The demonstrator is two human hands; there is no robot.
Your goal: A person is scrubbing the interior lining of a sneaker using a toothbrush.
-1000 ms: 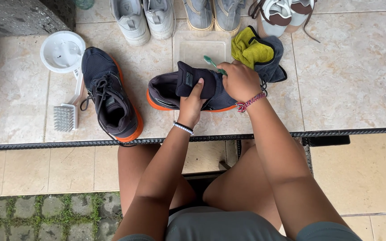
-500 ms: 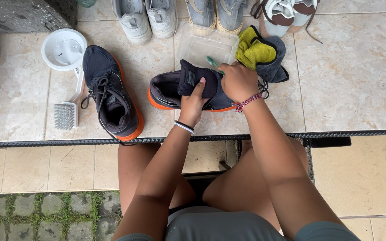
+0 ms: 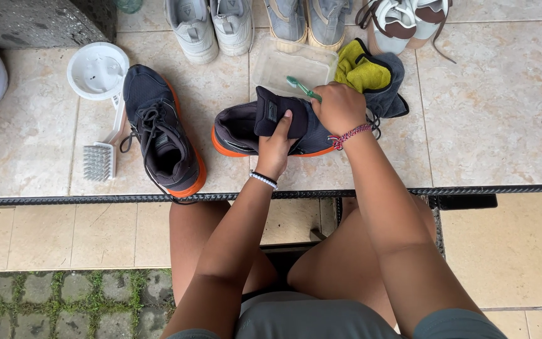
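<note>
The toothbrush point(image 3: 302, 88) now shows more above the right hand point(image 3: 340, 108), which grips it. The left hand point(image 3: 277, 147) clasps the shoe point(image 3: 246, 129), lying crosswise on the tiles point(image 3: 490, 125), toe leftward.

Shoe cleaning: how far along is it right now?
Set out: brush, white cup, clear tray and yellow cloth. In hand: left hand steadies the dark shoe on its side; right hand works a green toothbrush at it. Left: seemingly the second dark shoe, lying untouched beside it. How clean either is, I can't tell.
</note>
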